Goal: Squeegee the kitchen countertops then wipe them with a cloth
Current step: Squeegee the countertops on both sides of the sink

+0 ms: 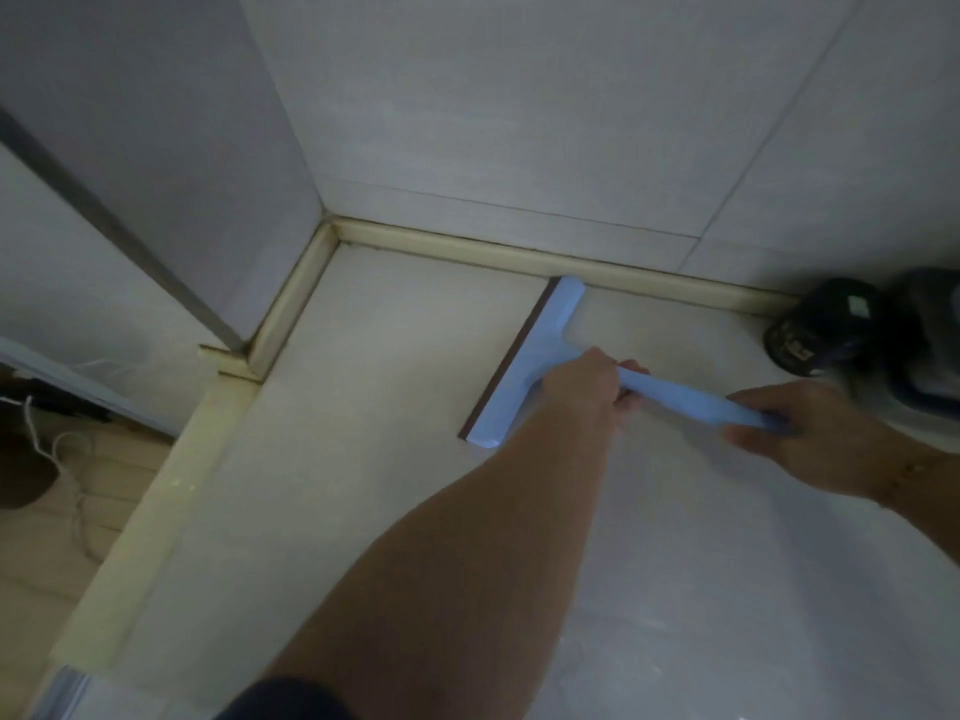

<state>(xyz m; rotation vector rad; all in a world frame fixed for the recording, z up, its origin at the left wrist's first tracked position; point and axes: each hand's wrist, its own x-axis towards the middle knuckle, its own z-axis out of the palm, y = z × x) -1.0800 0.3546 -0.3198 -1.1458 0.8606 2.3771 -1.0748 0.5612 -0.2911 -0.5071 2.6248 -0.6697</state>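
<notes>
Both hands hold the blue squeegee [530, 371]. The left hand [587, 387] curls round the handle just behind the blade; the right hand [795, 433] pinches the handle's far end. The blade lies flat on the counter [363, 459], its far tip touching the back trim [467, 252]. Even pressure and a straight pull would probably sweep cleanly. Right of the grip, dark jars [815, 330] crowd the corner.

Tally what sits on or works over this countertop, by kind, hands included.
Blue squeegee: 1
Dark containers by the wall, right: 2 (jar, a blurred one cut by the frame edge)
Hands gripping the squeegee handle: 2 (left hand, right hand)
Cloths in view: 0
Total: 5
</notes>
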